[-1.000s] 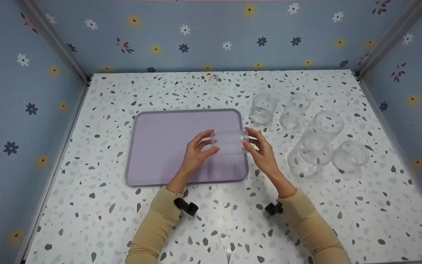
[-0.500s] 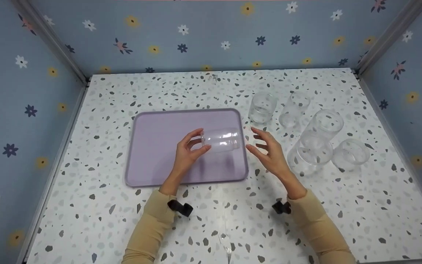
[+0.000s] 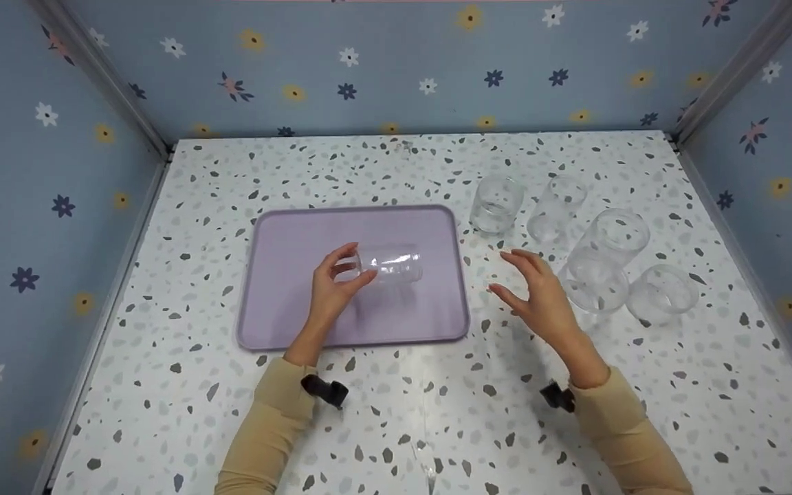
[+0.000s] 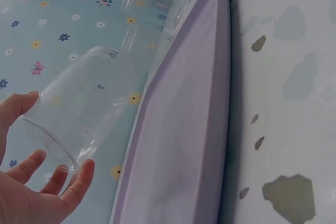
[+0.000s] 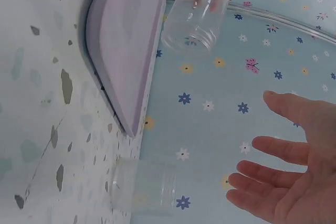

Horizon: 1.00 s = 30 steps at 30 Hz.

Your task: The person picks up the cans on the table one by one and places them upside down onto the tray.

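Your left hand (image 3: 331,290) grips one end of the clear jar (image 3: 390,265), on its side above the lilac tray (image 3: 286,251), a gap plain from left wrist, not head; your right hand (image 3: 548,302), fingers apart, has drawn farther away.

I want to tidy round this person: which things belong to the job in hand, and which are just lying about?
In the job:
clear jar, held in the left hand
purple tray, beneath the jar

Apparently just standing by:
five other clear jars, right of the tray, unheld; perhaps needed later
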Motion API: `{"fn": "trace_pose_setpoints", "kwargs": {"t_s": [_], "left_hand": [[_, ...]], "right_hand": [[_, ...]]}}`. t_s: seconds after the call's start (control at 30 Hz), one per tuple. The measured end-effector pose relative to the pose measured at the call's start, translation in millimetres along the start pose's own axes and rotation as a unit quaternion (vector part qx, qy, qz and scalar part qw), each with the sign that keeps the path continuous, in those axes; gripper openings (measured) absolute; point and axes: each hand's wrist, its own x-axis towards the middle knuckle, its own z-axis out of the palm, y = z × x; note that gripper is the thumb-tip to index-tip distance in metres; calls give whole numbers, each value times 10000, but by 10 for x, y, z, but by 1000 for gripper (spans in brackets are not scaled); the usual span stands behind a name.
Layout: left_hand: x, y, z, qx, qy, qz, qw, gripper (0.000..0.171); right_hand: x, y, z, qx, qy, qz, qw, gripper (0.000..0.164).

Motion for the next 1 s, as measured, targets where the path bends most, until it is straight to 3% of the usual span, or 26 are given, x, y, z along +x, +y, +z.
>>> {"fn": "trace_pose_setpoints", "kwargs": {"t_s": [0.2,0.43,0.67,1.0], "left_hand": [[0,178,-87,744,178,-81,9970,51],[154,-63,-241,1373,287,97,9901,53],[220,-2,-382,2036,245,107,9787,54],[312,95,-574,2829,133,83,9590,57]], "right_hand": [[-54,68,-137,-552,-82,258,9981,52],[-69,137,-296,-1259,-201,795,9886,60],[-117,184,-438,-1920,-378,1297,9721,68],[-159,265,-610,-2017,-734,1706,9617,73]]}}
